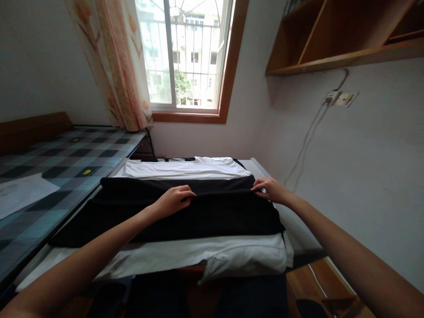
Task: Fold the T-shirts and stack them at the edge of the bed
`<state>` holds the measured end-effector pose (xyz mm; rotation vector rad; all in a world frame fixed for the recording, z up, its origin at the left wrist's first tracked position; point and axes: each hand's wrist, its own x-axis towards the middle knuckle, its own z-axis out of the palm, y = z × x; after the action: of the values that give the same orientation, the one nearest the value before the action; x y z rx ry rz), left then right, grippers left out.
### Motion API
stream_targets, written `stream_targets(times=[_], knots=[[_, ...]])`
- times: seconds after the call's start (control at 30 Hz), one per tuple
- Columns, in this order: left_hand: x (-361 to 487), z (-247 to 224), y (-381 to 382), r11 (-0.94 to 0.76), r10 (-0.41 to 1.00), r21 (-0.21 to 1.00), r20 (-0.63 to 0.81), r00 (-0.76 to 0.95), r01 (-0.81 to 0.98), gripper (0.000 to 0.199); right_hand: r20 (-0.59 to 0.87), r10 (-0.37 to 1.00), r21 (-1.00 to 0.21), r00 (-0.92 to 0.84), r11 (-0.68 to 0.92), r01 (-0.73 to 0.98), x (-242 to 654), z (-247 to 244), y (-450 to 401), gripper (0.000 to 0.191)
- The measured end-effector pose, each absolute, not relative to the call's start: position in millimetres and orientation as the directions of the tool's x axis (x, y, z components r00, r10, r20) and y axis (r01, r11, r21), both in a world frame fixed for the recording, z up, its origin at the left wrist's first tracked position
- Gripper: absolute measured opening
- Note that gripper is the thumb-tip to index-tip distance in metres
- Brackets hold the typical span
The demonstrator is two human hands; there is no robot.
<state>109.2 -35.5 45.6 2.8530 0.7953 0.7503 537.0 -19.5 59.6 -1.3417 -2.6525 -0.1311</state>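
Observation:
A black garment (212,216) lies spread across a white shirt (245,256), whose near part and sleeve hang toward me over the table edge. I cannot tell exactly what kind of garment the black one is. Near its middle, my left hand (175,201) pinches a fold of the black cloth. My right hand (268,190) is closed on the same cloth at its upper right edge, thumb and fingertip together. Between the two hands the cloth runs in a raised, fairly straight ridge. More white cloth (159,168) shows beyond the black garment.
On the left stands a bed with a checked cover (82,154) and a sheet of paper (26,192) on it. A curtain (119,66) hangs beside the barred window (192,57). On the right are a wall shelf (321,57), a socket (346,99) with cables, and a wooden surface (321,282).

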Motion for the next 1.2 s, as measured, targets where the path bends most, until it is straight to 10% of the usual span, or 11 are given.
stream_targets(times=[0.23, 0.6, 1.2], knots=[[21.2, 31.4, -37.6, -0.82, 0.54, -0.109, 0.179, 0.822, 0.562, 0.041, 0.178, 0.797, -0.007, -0.578, 0.588, 0.809, 535.5, 36.1, -32.8, 0.019], [-157.7, 54.6, -64.8, -0.277, 0.943, 0.049, 0.207, 0.262, 0.96, 0.029, 0.133, 0.819, -0.093, -0.559, 0.572, 0.815, 538.3, 36.1, -25.5, 0.021], [-23.6, 61.8, -65.0, -0.576, 0.818, -0.061, -0.036, 0.574, 0.815, 0.076, 0.207, 0.813, -0.062, -0.544, 0.566, 0.822, 535.8, 38.0, -37.0, 0.022]])
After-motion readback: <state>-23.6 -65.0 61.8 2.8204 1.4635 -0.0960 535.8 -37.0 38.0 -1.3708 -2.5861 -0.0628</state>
